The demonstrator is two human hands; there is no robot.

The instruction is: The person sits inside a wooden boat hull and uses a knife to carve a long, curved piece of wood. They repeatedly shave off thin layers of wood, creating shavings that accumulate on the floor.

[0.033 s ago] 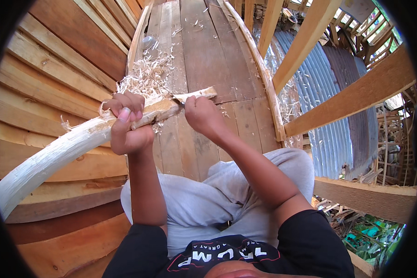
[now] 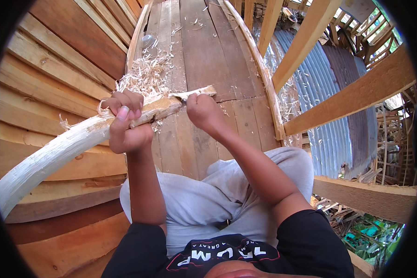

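A long, curved, pale wooden pole (image 2: pixel 55 150), stripped of bark, runs from the lower left to the middle. Near its squared end, my left hand (image 2: pixel 129 123) is wrapped over it, thumb on top. Just past that end my right hand (image 2: pixel 204 111) is closed in a fist around a tool. Only a bit of dark metal blade (image 2: pixel 184 100) shows, seemingly a knife; its handle is hidden in the fist. The blade touches a narrow pale piece of wood (image 2: pixel 205 91); I cannot tell whether this is part of the pole.
Curled wood shavings (image 2: pixel 146 74) are heaped on the plank floor (image 2: pixel 208 55) beyond my left hand, by a small clear round object (image 2: pixel 148 41). A plank wall (image 2: pixel 46 88) stands at left. Wooden rails (image 2: pixel 352 97) and corrugated metal sheets (image 2: pixel 326 102) lie to the right. My legs (image 2: pixel 217 194) are crossed.
My right hand has shifted slightly away from me, and less of the blade shows. The left hand and the pole have moved very slightly left.
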